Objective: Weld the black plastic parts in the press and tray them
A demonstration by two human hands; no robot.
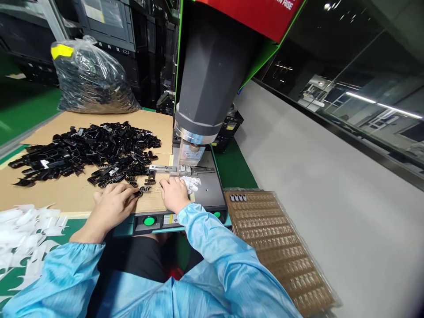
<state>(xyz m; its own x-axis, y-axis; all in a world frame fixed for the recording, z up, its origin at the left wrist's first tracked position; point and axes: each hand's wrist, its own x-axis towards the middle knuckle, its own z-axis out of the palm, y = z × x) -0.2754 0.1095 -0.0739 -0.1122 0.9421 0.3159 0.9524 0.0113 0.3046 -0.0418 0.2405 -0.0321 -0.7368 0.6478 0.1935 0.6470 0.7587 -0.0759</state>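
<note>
A small black clip (145, 190) lies at frame centre on the cardboard (76, 194), pinched by left hand (112, 201) fingers, while right hand (174, 194) fingers curl around white cloth (192, 183) below the press (208, 88); best seated squarely, fingers clear

The green bench (236, 170) is covered by cardboard (66, 192). A press (198, 185), a brown tray (281, 247) and white pieces (23, 229) are also carried.

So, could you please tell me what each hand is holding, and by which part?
The left hand pinches a small black part at its end; the right hand grips a white cloth, bunched under its fingers.
</note>
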